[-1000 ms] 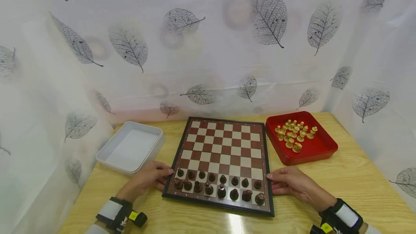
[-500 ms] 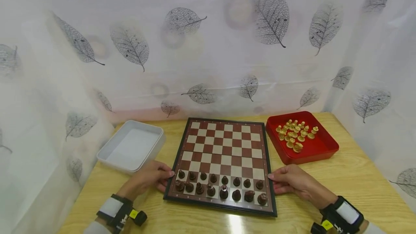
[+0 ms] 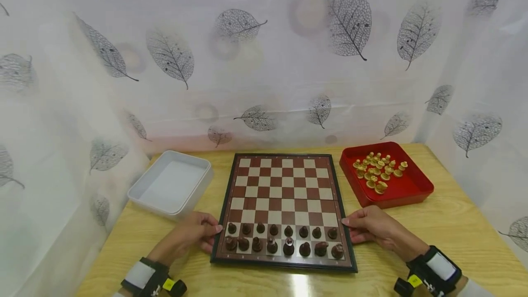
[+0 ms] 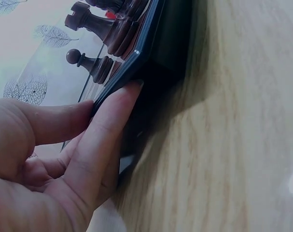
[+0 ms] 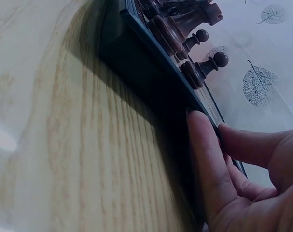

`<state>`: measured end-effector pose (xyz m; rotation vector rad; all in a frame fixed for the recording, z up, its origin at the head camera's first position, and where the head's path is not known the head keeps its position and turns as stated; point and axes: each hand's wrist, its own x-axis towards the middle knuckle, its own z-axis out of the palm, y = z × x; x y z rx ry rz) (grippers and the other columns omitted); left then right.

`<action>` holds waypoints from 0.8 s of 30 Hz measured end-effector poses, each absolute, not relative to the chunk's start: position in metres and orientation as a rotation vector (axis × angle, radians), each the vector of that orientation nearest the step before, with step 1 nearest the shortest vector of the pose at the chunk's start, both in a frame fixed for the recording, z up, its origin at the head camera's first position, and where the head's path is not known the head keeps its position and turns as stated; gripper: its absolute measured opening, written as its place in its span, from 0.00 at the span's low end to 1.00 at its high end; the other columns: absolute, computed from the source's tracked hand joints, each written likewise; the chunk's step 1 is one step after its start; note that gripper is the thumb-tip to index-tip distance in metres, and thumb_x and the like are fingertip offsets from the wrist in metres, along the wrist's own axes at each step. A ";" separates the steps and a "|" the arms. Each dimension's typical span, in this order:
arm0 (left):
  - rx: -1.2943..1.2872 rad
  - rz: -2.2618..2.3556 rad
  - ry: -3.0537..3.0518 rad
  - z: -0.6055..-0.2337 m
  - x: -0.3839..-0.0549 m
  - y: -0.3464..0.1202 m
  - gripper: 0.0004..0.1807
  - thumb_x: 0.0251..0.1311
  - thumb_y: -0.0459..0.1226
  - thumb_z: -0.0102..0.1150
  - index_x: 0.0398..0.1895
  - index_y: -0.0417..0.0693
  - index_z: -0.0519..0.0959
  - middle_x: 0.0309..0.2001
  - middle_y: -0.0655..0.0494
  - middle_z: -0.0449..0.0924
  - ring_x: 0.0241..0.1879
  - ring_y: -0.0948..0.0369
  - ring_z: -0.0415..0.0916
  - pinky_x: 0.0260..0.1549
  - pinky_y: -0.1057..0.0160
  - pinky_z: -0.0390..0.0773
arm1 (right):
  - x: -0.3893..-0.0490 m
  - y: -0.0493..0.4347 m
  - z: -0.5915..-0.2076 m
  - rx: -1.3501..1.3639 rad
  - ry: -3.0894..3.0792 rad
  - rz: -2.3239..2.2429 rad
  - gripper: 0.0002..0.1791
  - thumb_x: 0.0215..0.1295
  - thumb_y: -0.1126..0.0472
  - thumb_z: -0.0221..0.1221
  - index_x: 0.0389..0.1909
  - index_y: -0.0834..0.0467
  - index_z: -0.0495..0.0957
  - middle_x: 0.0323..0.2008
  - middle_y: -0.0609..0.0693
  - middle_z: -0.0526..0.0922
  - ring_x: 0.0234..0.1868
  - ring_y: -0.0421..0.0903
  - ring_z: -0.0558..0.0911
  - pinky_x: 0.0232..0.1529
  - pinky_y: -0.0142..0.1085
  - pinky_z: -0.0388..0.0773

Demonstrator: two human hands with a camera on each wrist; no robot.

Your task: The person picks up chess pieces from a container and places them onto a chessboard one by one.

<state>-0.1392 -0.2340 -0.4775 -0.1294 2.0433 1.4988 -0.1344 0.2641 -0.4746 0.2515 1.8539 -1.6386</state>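
Straps: Black, worn on both wrists, at the bottom of the head view.
Left hand: Pinches the board by its left edge, with thumb on the top rim and index finger against the dark side.
Right hand: Pinches the opposite edge in a like hold. Well apart from the left hand, across the board's width.
Back pieces: Dark, eight in number, standing upright along the nearest row.
Pawns: Dark, also eight, upright on the second row.
Board: Located mid-table, between the white tray and the red tray. Too dark beneath the edges to confirm contact with the table.
White tray: Set at an angle to the left of the board, apart from it, open at the top.
Red tray: Angled, just beside the board's right edge, beyond the right hand.
Light pieces: Crowded in the red tray, mostly upright. Too small to count reliably.
Curtain: Pale, printed with dark leaves, hung behind the table and along both sides.
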 end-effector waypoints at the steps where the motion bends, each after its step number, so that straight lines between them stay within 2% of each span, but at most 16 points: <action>1: -0.132 1.502 2.041 -0.478 -0.138 -0.234 0.10 0.68 0.33 0.63 0.45 0.33 0.77 0.31 0.51 0.79 0.28 0.59 0.78 0.28 0.62 0.89 | -0.135 0.264 -0.475 0.251 1.858 -1.635 0.11 0.72 0.60 0.65 0.45 0.64 0.87 0.28 0.48 0.89 0.28 0.41 0.87 0.36 0.34 0.91; 14: -0.103 1.536 2.013 -0.480 -0.123 -0.233 0.10 0.71 0.32 0.60 0.45 0.30 0.75 0.30 0.52 0.75 0.28 0.59 0.76 0.29 0.61 0.91 | -0.142 0.264 -0.473 0.184 1.876 -1.616 0.09 0.71 0.59 0.66 0.40 0.62 0.87 0.24 0.46 0.85 0.26 0.39 0.86 0.35 0.34 0.91; 24: -0.127 1.550 2.031 -0.478 -0.115 -0.231 0.10 0.70 0.31 0.60 0.45 0.30 0.75 0.29 0.52 0.75 0.27 0.59 0.76 0.27 0.61 0.90 | -0.146 0.265 -0.473 0.169 1.879 -1.585 0.10 0.71 0.59 0.66 0.40 0.63 0.87 0.24 0.47 0.85 0.26 0.40 0.86 0.36 0.34 0.91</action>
